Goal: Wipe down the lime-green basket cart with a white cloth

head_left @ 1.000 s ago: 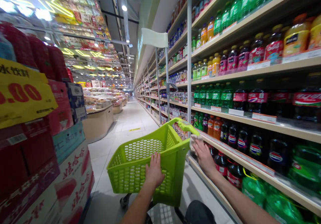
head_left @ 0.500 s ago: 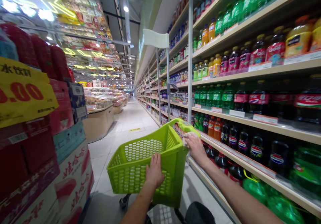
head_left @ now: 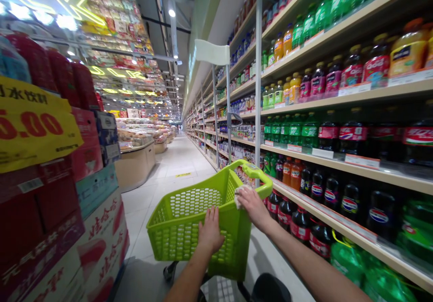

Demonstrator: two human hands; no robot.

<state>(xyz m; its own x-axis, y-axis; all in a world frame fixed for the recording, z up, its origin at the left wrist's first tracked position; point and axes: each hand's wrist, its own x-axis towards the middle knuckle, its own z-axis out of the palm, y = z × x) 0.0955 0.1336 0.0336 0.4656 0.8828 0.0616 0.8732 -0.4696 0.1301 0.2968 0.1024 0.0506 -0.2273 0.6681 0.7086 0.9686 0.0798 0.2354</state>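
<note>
A bright green plastic shopping cart (head_left: 237, 243) with a pierced basket stands in front of me. My left hand (head_left: 210, 230) rests on the near side of the basket, fingers stretched out over the rim. In my right hand (head_left: 253, 206) is a crumpled white cloth or tissue (head_left: 239, 194), pressed against the basket's upper corner just below the handle (head_left: 265, 178). My right fingers are bent over the cloth and partly hide it. Nothing shows inside the visible part of the basket.
Shelves (head_left: 338, 99) of bottled drinks run along the right. Stacked drink cartons (head_left: 98, 243) with a yellow price sign (head_left: 37, 128) stand close on the left. A tiled aisle (head_left: 172, 157) stretches ahead beside a display counter (head_left: 135, 166).
My right hand has moved left with the white cloth, from the handle's end to the basket corner. My left hand stays on the basket's side.
</note>
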